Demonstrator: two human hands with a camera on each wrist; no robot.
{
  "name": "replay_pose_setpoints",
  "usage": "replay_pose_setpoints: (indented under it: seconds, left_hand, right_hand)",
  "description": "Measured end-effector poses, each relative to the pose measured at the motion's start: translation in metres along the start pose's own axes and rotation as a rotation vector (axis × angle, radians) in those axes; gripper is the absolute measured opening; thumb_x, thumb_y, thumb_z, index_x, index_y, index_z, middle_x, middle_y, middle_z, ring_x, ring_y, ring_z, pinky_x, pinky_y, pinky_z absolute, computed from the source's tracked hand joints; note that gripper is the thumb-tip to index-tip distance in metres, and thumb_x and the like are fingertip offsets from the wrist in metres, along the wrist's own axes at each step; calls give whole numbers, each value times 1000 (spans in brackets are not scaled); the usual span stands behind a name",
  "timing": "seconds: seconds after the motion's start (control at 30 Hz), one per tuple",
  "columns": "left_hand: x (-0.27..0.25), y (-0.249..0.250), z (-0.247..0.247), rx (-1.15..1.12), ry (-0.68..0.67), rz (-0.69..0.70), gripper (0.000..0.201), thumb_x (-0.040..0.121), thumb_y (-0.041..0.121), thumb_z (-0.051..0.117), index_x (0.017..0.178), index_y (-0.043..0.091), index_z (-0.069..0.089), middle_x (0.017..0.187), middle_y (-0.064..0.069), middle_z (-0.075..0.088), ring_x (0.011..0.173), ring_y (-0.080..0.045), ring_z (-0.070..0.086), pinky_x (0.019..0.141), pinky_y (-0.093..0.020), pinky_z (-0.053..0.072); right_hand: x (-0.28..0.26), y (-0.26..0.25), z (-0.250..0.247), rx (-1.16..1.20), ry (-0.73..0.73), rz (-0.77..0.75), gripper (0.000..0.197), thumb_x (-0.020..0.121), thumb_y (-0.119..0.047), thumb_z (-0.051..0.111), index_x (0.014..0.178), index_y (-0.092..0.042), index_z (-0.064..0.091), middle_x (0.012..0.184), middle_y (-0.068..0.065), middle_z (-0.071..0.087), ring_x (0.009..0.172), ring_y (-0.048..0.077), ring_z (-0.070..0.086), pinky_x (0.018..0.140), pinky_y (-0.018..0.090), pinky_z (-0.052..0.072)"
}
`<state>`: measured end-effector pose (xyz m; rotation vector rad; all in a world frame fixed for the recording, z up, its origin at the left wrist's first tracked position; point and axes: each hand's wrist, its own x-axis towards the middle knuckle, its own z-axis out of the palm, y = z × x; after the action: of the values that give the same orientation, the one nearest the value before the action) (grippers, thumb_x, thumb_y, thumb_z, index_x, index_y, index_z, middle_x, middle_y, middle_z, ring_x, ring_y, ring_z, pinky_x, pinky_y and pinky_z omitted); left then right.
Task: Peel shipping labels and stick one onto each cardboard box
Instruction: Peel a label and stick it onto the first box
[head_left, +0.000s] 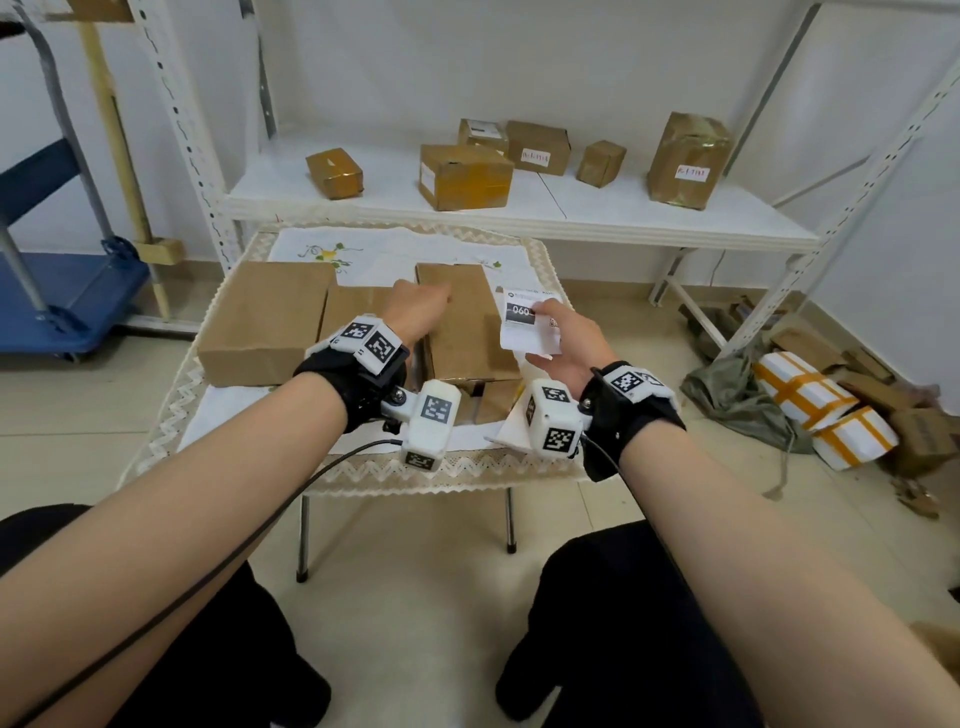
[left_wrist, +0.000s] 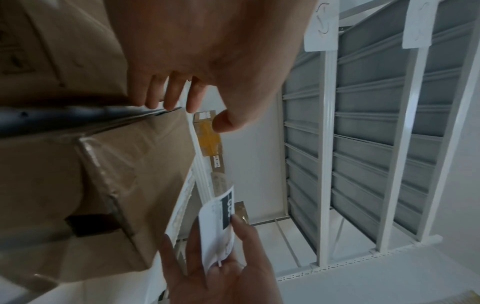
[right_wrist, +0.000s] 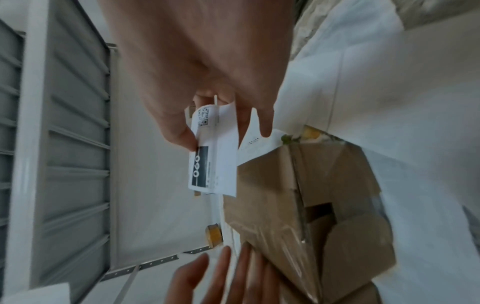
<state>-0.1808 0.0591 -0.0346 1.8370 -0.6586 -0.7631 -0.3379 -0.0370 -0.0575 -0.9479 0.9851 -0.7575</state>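
Note:
Three plain cardboard boxes lie on a small cloth-covered table (head_left: 363, 467): a large left box (head_left: 265, 322), a low middle box (head_left: 353, 312) and a right box (head_left: 467, 332). My left hand (head_left: 423, 306) rests on the right box's top near its left edge, fingers fairly straight in the left wrist view (left_wrist: 171, 96). That box (left_wrist: 130, 174) (right_wrist: 272, 195) shows a taped end flap. Just right of it, my right hand (head_left: 563, 338) pinches a white shipping label (head_left: 530, 322) printed "060", held in the air. The label (right_wrist: 215, 156) (left_wrist: 218, 226) curls slightly.
A white metal shelf (head_left: 623, 213) behind the table carries several taped brown boxes (head_left: 465, 176), some labelled. A blue cart (head_left: 67, 291) stands left. White parcels with orange tape (head_left: 826, 410) and scrap cardboard lie on the floor at right. White paper (head_left: 506, 431) lies at the table's front.

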Motion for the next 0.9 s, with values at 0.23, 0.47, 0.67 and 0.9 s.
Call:
replay_pose_setpoints:
  seconds: [0.23,0.47,0.67,0.9]
  left_hand:
    - [15,-19,10,-12,-83,-74,22,92,24,53,105,9,61,99,-11,63,83,-25,57,83,-35,49]
    - [28,-24,-10,351,-134,8,87,77,20,83,150,11,35,147,-9,46,129,-28,50,100,-43,49]
    - [32,-28,-13,486,-151,54,86,74,17,84,148,19,41,146,-9,47,126,-31,52,100,-44,50]
    - [43,-17,-7,825,-128,215,77,78,36,79,145,19,45,152,-10,29,135,-28,41,109,-33,36]
  right_hand:
    - [11,11,13,79,-71,151,28,91,-14,63,118,-10,59,101,11,67,62,23,69,38,20,41]
    - [4,7,13,39,-168,213,10,97,-15,56,106,-10,56,86,11,63,42,20,63,38,20,45]
    - [1,7,3,21,-210,260,9,99,-16,52,103,-10,57,71,8,68,45,22,65,51,26,45]
    - [10,14,1,158,-178,270,10,98,-14,53,105,-7,56,67,10,69,53,25,64,48,26,48]
